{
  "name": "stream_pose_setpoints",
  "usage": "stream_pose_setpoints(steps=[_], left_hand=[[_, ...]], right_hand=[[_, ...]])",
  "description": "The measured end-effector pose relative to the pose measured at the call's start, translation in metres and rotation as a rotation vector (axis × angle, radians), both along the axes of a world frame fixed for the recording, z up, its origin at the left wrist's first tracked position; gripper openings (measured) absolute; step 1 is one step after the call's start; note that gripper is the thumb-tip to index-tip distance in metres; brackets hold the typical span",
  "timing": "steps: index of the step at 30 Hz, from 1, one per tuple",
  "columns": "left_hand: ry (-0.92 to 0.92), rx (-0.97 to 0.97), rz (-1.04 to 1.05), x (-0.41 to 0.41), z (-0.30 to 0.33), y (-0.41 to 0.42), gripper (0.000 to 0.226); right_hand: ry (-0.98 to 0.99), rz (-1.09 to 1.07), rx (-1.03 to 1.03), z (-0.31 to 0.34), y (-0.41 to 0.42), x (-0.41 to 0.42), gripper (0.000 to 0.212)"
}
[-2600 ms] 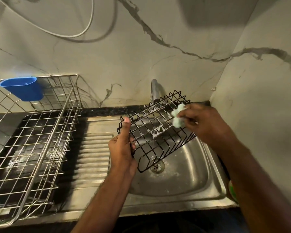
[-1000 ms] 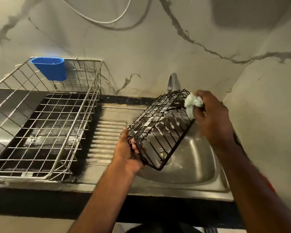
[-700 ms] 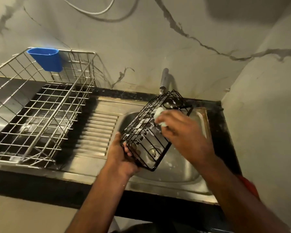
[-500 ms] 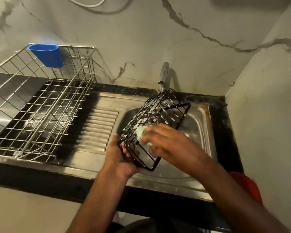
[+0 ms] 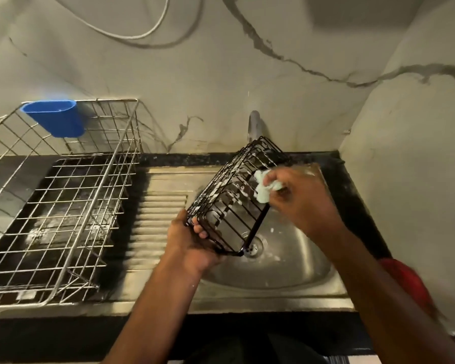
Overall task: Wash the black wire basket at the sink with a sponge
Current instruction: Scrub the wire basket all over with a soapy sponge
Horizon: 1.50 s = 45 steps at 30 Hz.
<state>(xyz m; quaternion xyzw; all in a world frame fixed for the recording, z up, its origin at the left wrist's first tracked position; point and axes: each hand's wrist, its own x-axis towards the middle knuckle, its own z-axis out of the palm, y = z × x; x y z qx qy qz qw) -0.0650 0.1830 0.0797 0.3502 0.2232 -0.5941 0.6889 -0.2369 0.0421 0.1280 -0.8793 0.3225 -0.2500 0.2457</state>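
The black wire basket hangs tilted over the steel sink, streaked with white suds. My left hand grips its near lower end, fingers curled through the wires. My right hand pinches a pale green soapy sponge and presses it against the basket's right side, near the far end. The basket's bottom corner sits just above the drain.
A curved tap rises behind the basket. A large steel wire dish rack with a blue plastic cup hooked on its rim stands at left, beside the ribbed drainboard. A marble wall closes the right side; a red object lies at the counter's right edge.
My right hand slid the sponge from the basket's near end back up to its far right side. The left hand kept its hold.
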Motion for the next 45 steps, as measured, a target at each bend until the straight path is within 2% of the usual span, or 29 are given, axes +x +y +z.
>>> stream_pose_setpoints(steps=[4,7,10,12,16,21,24,28,30,32,34,37,39,45], left_hand=[[0.000,0.020,-0.022,0.022,-0.005,-0.001,0.072],[-0.026,0.078,-0.005,0.029,-0.007,-0.001,0.071],[-0.022,0.094,-0.031,0.031,-0.009,-0.001,0.069],[-0.016,0.055,-0.079,0.031,-0.009,0.000,0.065],[-0.081,0.014,-0.182,0.023,-0.011,0.000,0.055],[-0.292,0.000,-0.190,0.013,-0.014,-0.005,0.060],[-0.380,0.021,-0.210,0.005,-0.018,-0.006,0.062],[-0.483,-0.032,-0.119,-0.017,0.000,-0.012,0.047],[-0.587,-0.021,-0.099,-0.020,0.002,-0.016,0.057],[-0.696,0.071,-0.043,-0.018,0.000,-0.016,0.077],[-0.790,0.160,0.011,-0.019,0.002,-0.015,0.088],[-0.905,0.193,0.076,-0.023,0.004,-0.015,0.064],[-0.936,0.188,0.105,-0.022,0.008,-0.013,0.053],[-0.946,0.149,0.208,-0.019,0.018,-0.010,0.041]], right_hand=[[0.027,0.220,0.045,0.008,0.050,0.021,0.024],[0.055,0.375,0.135,0.007,0.060,0.028,0.026],[0.057,0.434,0.120,0.006,0.053,0.032,0.025],[0.036,0.385,0.089,0.001,0.035,0.027,0.025],[0.041,0.119,0.077,-0.003,-0.012,0.004,0.031],[-0.104,-0.193,-0.083,0.009,-0.051,-0.018,0.023],[-0.193,-0.281,-0.164,0.014,-0.058,-0.025,0.018],[-0.221,-0.131,-0.092,0.017,-0.049,-0.024,0.025],[-0.104,-0.021,-0.068,0.018,-0.041,-0.018,0.029],[0.098,0.100,-0.083,0.017,-0.028,-0.010,0.030],[0.194,0.225,-0.061,0.016,-0.009,-0.002,0.028],[0.152,0.369,0.054,0.015,0.023,0.007,0.028],[0.161,0.424,0.045,0.011,0.031,0.011,0.032],[0.154,0.231,0.022,0.006,0.000,-0.002,0.024]])
